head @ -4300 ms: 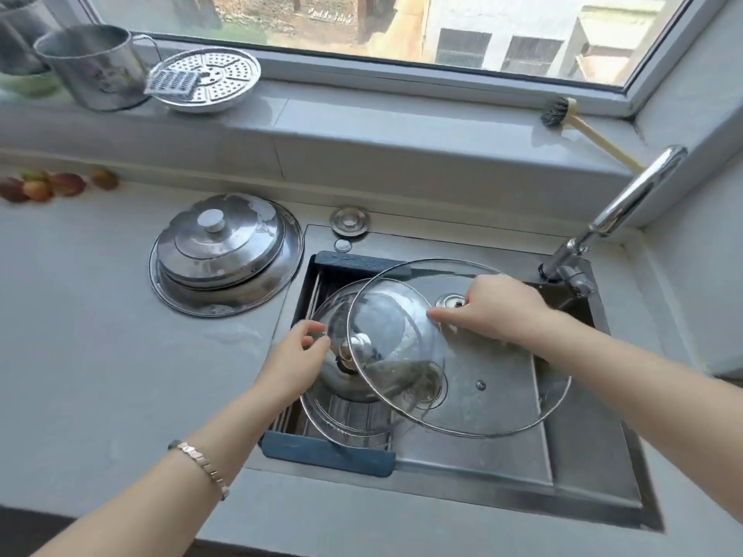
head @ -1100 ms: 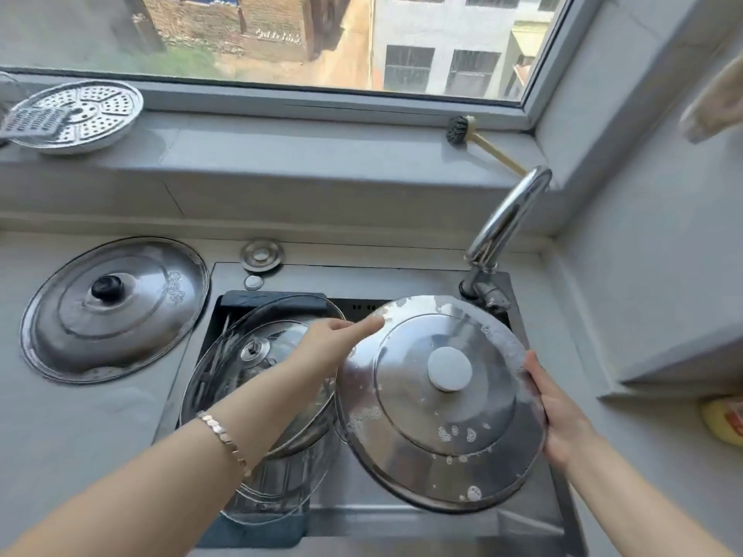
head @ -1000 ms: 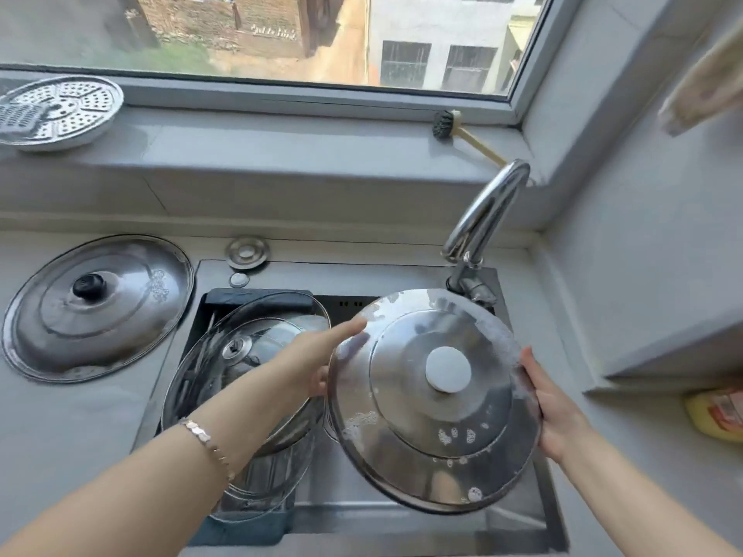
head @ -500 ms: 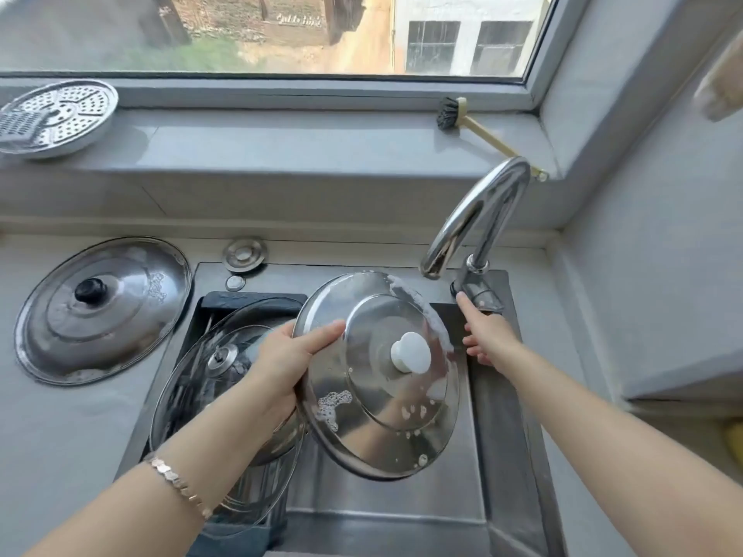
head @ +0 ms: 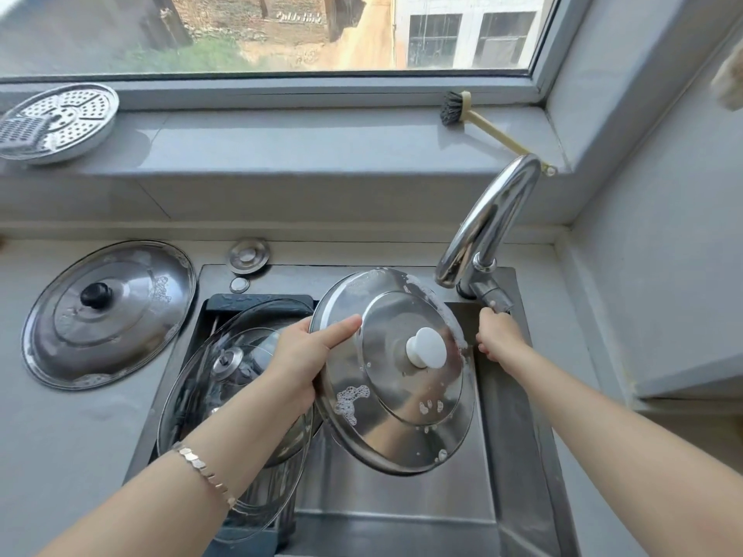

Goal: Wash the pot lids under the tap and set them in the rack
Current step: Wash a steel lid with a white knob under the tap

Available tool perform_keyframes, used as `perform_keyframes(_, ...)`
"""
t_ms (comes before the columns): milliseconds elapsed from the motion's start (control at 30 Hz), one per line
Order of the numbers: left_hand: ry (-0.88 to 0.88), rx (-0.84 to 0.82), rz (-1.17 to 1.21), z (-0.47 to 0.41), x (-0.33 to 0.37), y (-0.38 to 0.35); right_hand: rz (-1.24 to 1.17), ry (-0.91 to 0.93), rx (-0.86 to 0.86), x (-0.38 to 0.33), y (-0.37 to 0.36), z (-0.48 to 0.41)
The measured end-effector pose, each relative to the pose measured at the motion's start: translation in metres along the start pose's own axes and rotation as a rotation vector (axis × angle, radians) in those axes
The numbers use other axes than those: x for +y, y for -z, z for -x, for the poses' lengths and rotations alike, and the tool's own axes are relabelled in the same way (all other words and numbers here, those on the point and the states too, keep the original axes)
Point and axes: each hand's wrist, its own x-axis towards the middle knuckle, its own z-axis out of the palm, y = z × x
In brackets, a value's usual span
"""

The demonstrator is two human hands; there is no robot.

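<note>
My left hand [head: 305, 355] grips the left rim of a soapy steel lid [head: 396, 396] with a white knob, held tilted over the sink [head: 402, 504] below the tap spout [head: 488, 219]. My right hand [head: 498, 335] is closed around the tap lever [head: 496, 301] at the tap's base. No water is visibly running. Two glass lids [head: 229, 379] stand leaning in the dark rack [head: 257, 305] on the sink's left side. A large steel lid [head: 108, 311] with a black knob and suds lies flat on the counter to the left.
A perforated steamer plate [head: 60, 120] and a dish brush [head: 478, 120] rest on the window sill. A sink plug [head: 248, 255] lies behind the rack. The wall closes in on the right, with a ledge [head: 683, 379] beside the sink.
My right hand let go of the soapy lid's right rim and moved to the tap lever. My left hand now holds the lid alone, shifted left and closer under the spout.
</note>
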Motion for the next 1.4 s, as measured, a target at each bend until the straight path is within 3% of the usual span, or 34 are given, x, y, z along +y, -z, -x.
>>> perform_keyframes(200, 0.001, 0.003, 0.015, -0.002, -0.001, -0.007, 0.041, 0.083, -0.025, 0.008, 0.007, 0.004)
perform_keyframes(333, -0.02, 0.043, 0.038, -0.003, 0.0, -0.01, -0.005, 0.029, -0.036, -0.003, 0.01, 0.024)
perform_keyframes(400, -0.048, 0.088, 0.066, -0.004, -0.002, -0.01, 0.035, 0.017, 0.05, -0.009, 0.01, 0.044)
perform_keyframes(500, -0.119, 0.161, 0.127, -0.003, -0.007, -0.014, 0.028, 0.232, 0.114, -0.011, -0.004, 0.1)
perform_keyframes(633, -0.229, 0.237, 0.193, 0.008, -0.013, -0.03, 0.187, 0.55, -0.13, 0.002, -0.043, 0.177)
perform_keyframes(700, -0.265, 0.259, 0.226, 0.014, -0.013, -0.034, 0.174, 0.587, -0.115, 0.0, -0.047, 0.174)
perform_keyframes(833, -0.272, 0.279, 0.316, 0.023, -0.011, -0.036, 0.047, 0.373, 0.028, -0.021, -0.029, 0.151)
perform_keyframes(967, -0.265, 0.323, 0.375, 0.026, -0.01, -0.039, 0.285, 0.702, 0.018, -0.023, -0.047, 0.197)
perform_keyframes(1000, -0.256, 0.325, 0.384, 0.027, -0.011, -0.04, 0.277, 0.689, 0.037, -0.025, -0.047, 0.191)
perform_keyframes(1100, -0.259, 0.333, 0.386, 0.03, -0.016, -0.038, 0.119, 0.364, 0.081, -0.041, -0.03, 0.162)
perform_keyframes(1133, -0.255, 0.338, 0.389, 0.03, -0.017, -0.037, 0.142, 0.365, 0.096, -0.042, -0.03, 0.165)
perform_keyframes(1267, -0.197, 0.339, 0.434, 0.03, -0.019, -0.033, 0.366, 0.73, 0.009, -0.028, -0.052, 0.209)
perform_keyframes(1333, -0.193, 0.328, 0.438, 0.031, -0.019, -0.03, 0.306, 0.674, 0.04, -0.023, -0.049, 0.19)
perform_keyframes(1400, -0.212, 0.314, 0.412, 0.033, -0.017, -0.027, 0.132, 0.432, 0.065, -0.025, -0.034, 0.165)
